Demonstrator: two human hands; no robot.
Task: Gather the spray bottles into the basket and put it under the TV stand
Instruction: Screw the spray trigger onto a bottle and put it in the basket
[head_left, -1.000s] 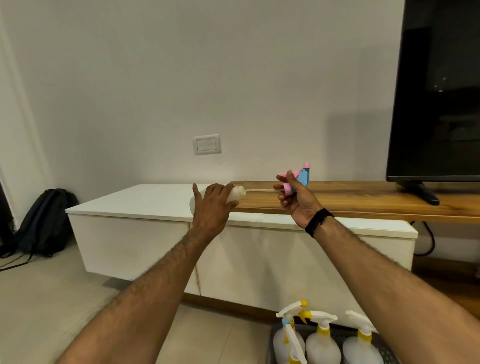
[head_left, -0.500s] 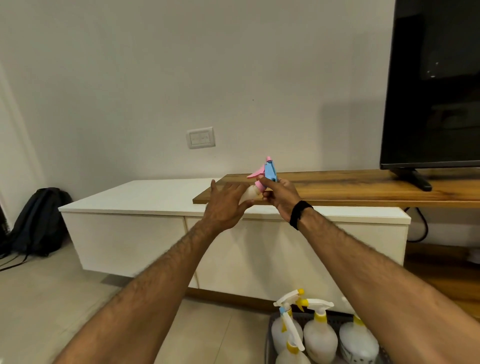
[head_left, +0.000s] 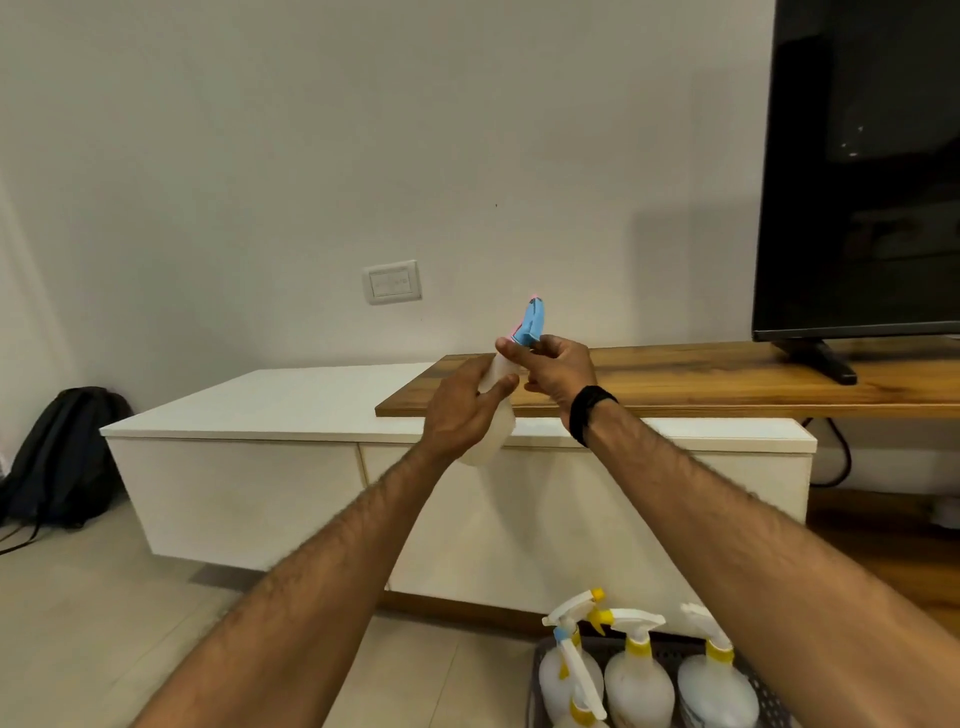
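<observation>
A translucent white spray bottle (head_left: 491, 436) is held upright in front of the TV stand (head_left: 519, 483). My left hand (head_left: 462, 408) wraps around its body. My right hand (head_left: 553, 371) pinches its blue and pink spray head (head_left: 532, 325), which sits on the bottle's neck. At the bottom of the view, a dark mesh basket (head_left: 763, 691) on the floor holds several white spray bottles (head_left: 639, 680) with yellow collars. My right forearm covers part of the basket.
A black TV (head_left: 862, 171) stands on the wooden top (head_left: 701, 379) at the right. A dark backpack (head_left: 62, 457) leans against the wall at the left. A wall switch (head_left: 392, 282) is behind my hands. A cable hangs at the stand's right end.
The spray head with its tube was apart from the bottle; my hands came together and the head now sits on the neck. The bottle turned upright, and both hands moved nearer.
</observation>
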